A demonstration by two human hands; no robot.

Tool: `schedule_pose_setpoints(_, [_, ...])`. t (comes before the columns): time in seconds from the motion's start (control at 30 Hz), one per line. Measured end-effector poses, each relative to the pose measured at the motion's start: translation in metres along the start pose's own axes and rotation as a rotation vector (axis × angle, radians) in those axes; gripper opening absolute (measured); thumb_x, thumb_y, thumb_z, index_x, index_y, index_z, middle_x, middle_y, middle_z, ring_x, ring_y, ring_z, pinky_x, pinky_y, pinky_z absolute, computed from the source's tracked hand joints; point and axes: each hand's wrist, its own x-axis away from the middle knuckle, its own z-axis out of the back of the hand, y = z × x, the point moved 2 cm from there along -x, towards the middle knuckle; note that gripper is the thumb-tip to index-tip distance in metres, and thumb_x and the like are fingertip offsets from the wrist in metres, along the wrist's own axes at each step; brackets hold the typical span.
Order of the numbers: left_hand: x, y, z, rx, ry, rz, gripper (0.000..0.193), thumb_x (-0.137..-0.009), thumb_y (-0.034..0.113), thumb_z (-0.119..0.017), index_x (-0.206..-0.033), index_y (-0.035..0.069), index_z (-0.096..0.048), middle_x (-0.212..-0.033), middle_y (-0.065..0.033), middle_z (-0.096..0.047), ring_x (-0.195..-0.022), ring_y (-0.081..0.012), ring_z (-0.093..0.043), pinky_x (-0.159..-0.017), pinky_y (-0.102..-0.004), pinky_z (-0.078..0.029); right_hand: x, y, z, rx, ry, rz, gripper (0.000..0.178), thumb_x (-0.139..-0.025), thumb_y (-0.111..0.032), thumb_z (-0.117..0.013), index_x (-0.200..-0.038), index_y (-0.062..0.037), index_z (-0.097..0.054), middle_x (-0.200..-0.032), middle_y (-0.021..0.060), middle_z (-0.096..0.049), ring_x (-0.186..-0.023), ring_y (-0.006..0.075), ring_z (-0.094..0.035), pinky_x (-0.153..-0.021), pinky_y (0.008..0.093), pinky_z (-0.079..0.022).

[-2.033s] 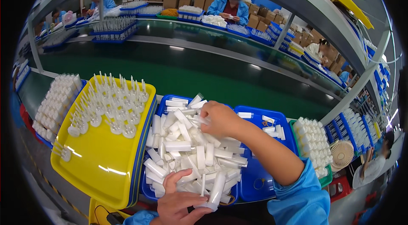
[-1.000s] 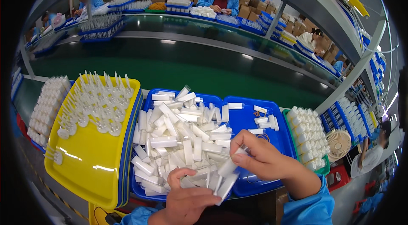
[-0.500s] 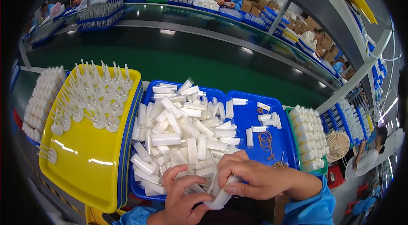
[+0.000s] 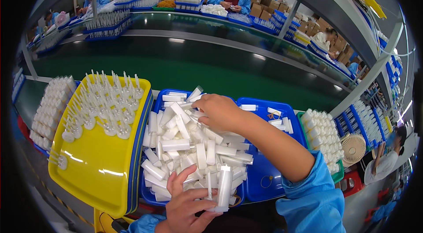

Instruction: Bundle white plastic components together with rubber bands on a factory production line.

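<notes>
Factory bench: left hand (image 4: pixel 185 204) grips an upright white tube (image 4: pixel 224 186); right hand (image 4: pixel 219 110), fingers curled, digs into white tubes (image 4: pixel 189 145) in the blue tray (image 4: pixel 264 180).

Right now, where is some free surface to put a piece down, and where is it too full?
Free: the near half of the yellow tray, below the standing white parts, and the floor of the right blue tray under the right hand. Crowded: the left blue tray, heaped with white tubes, where the left hand holds an upright tube.

Bright overhead light, glare, fisheye-bent edges
</notes>
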Motion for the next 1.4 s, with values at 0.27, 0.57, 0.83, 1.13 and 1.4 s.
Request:
schedule_pose_setpoints(0.27, [-0.003,0.006,-0.001,-0.013,0.027,-0.021,0.014,-0.068,0.014,-0.071,-0.078,0.006,-0.064,-0.078,-0.0101,-0.061,-0.097,-0.0401,-0.051,-0.092,-0.0507,-0.031,0.04,0.006,0.013,-0.386,0.189,-0.189,0.016,-0.078,-0.01,-0.056,-0.093,-0.0076,-0.053,-0.089,0.0065,-0.058,-0.075,0.0167,-0.056,-0.065,0.0286,-0.046])
schedule_pose_setpoints(0.57, [-0.005,0.012,-0.025,0.04,-0.076,-0.125,0.014,-0.067,0.017,-0.071,-0.078,0.01,-0.066,-0.081,-0.0058,-0.061,-0.1,-0.0364,-0.049,-0.092,-0.0498,-0.031,0.132,-0.033,0.024,-1.6,0.223,-0.452,0.017,-0.088,-0.023,-0.057,-0.093,-0.0092,-0.048,-0.076,-0.0027,-0.05,-0.059,0.0031,-0.044,-0.047,0.0178,-0.033])
schedule_pose_setpoints(0.83, [-0.007,0.015,-0.043,0.014,-0.183,-0.11,0.013,-0.065,0.017,-0.071,-0.076,0.011,-0.067,-0.078,-0.0048,-0.061,-0.1,-0.0342,-0.05,-0.094,-0.0485,-0.027,0.162,-0.046,0.039,-1.757,0.097,-0.541,0.026,-0.093,-0.021,-0.048,-0.114,-0.0062,-0.047,-0.091,0.0018,-0.055,-0.074,0.0061,-0.053,-0.058,0.0234,-0.043])
schedule_pose_setpoints(1.13, [0.0,0.016,-0.057,-0.139,-0.374,-0.207,0.013,-0.063,0.017,-0.07,-0.074,0.015,-0.064,-0.08,-0.0028,-0.058,-0.093,-0.0315,-0.049,-0.087,-0.0481,-0.027,0.203,-0.04,0.067,-0.552,0.037,-0.156,0.02,-0.091,-0.024,-0.046,-0.092,-0.0036,-0.047,-0.073,0.0144,-0.053,-0.071,0.0312,-0.053,-0.063,0.0353,-0.041])
schedule_pose_setpoints(1.4, [0.008,0.024,-0.067,-0.117,-0.433,-0.242,0.017,-0.066,0.027,-0.072,-0.081,0.027,-0.065,-0.105,-0.0072,-0.055,-0.115,-0.0424,-0.039,-0.096,-0.0585,-0.015,0.236,-0.047,0.057,-0.73,-0.054,-0.263,0.016,-0.092,-0.023,-0.044,-0.091,-0.008,-0.048,-0.079,0.0119,-0.053,-0.077,0.0282,-0.052,-0.077,0.0373,-0.031])
